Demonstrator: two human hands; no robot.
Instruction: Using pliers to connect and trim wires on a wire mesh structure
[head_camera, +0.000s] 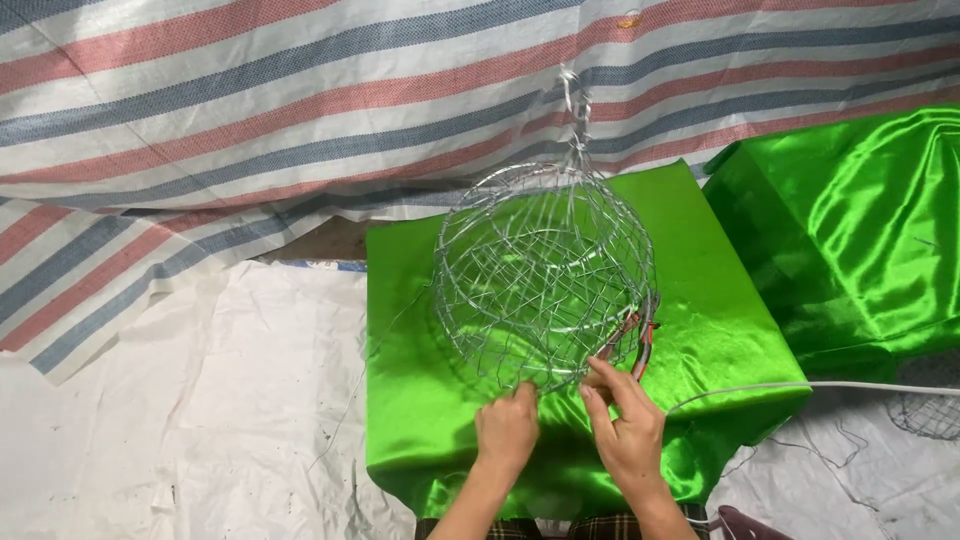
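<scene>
Wire basket (545, 275): hung upright, long axis vertical, over green surface (720, 330).
Left hand (507, 432): I pinched its near rim.
Right hand (628, 432): closed on pliers (640, 342).

Both forearms reach up from the bottom edge, side by side. The left hand (507, 428) is curled, fingers pinched together; the right hand (627, 425) has fingers bent, fingertips pressed forward

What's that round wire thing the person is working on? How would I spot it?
Find the bright green satin cloth in the middle. Above it hangs a round silver wire mesh basket, both hands at its lower edge. Unlike the flat cloths around it, it is see-through and ball-shaped.
</scene>
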